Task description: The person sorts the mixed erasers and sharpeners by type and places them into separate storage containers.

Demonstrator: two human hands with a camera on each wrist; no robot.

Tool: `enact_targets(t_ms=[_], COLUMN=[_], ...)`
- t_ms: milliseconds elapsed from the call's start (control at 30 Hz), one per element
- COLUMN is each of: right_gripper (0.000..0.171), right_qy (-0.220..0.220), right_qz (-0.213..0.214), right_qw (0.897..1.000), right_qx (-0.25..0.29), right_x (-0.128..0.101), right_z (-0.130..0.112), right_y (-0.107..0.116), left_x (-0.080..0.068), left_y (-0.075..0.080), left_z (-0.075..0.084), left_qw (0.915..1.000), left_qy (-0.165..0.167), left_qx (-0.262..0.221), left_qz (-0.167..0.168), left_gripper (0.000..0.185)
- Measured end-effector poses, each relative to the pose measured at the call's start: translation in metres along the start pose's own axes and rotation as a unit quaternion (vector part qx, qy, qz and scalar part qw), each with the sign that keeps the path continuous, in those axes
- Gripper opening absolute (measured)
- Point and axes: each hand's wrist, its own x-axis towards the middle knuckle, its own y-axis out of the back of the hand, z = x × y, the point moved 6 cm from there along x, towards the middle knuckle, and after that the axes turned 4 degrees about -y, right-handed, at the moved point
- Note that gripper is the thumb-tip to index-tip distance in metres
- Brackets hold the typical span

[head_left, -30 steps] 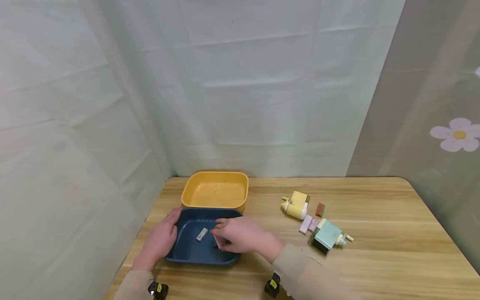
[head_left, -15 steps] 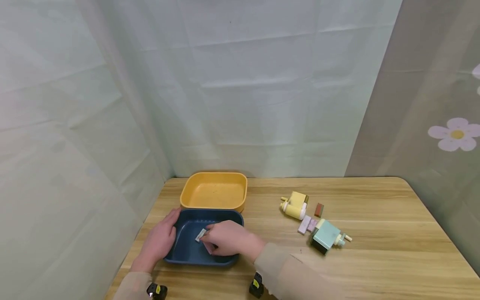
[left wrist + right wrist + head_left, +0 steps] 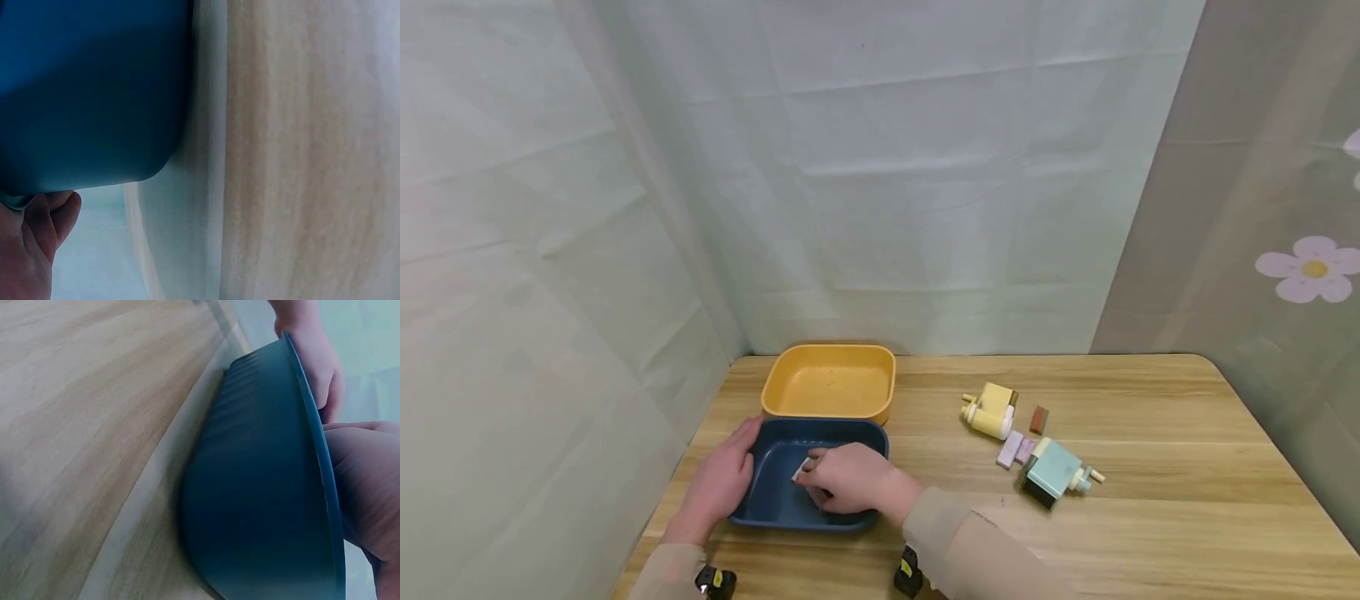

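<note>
My left hand (image 3: 722,479) holds the left side of the dark blue tray (image 3: 775,527), thumb over the rim and fingers along the outer wall. In the left wrist view, fingers (image 3: 65,215) show below the tray wall. My right hand (image 3: 853,477) is down inside the tray, fingers bent, holding a small pale pink eraser-like block (image 3: 817,497) mostly covered by the hand. Its fingertips are right at a small white eraser-like block (image 3: 800,470) on the tray floor, partly hidden by them. In the right wrist view the tray wall hides the fingertips.
A yellow tray (image 3: 827,414) stands right behind the blue one. To the right lie a yellow boxy gadget (image 3: 992,408) with a knob, a light blue one (image 3: 1054,471), two lilac blocks (image 3: 1011,448) and a red-and-green block (image 3: 1038,419). A curtain hangs behind the table.
My right hand has moved left within the blue tray with the pink block, and its fingertips now cover part of the white block. The left hand stays at the rim.
</note>
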Motion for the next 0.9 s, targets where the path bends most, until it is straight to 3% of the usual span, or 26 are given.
enact_targets(t_ms=[367,600,900], right_gripper=[0.043,0.043,0.043], right_qy=[-0.020,-0.014,-0.044], right_qz=[-0.004,0.032,0.072], right_qw=[1.000,0.999,0.994], right_qx=[0.012,0.030,0.075], right_x=[-0.007,-0.013,-0.037], right_z=[0.006,0.013,0.033], right_y=[0.004,0.016,0.030], left_x=[0.000,0.001,-0.001], left_y=[0.000,-0.001,0.000], left_z=[0.000,-0.001,0.000], left_qw=[1.0000,0.9999,0.9998], left_qy=[0.000,-0.004,-0.012], left_qx=[-0.010,-0.011,-0.012], left_qz=[-0.001,0.005,0.008], left_gripper=[0.056,0.056,0.056])
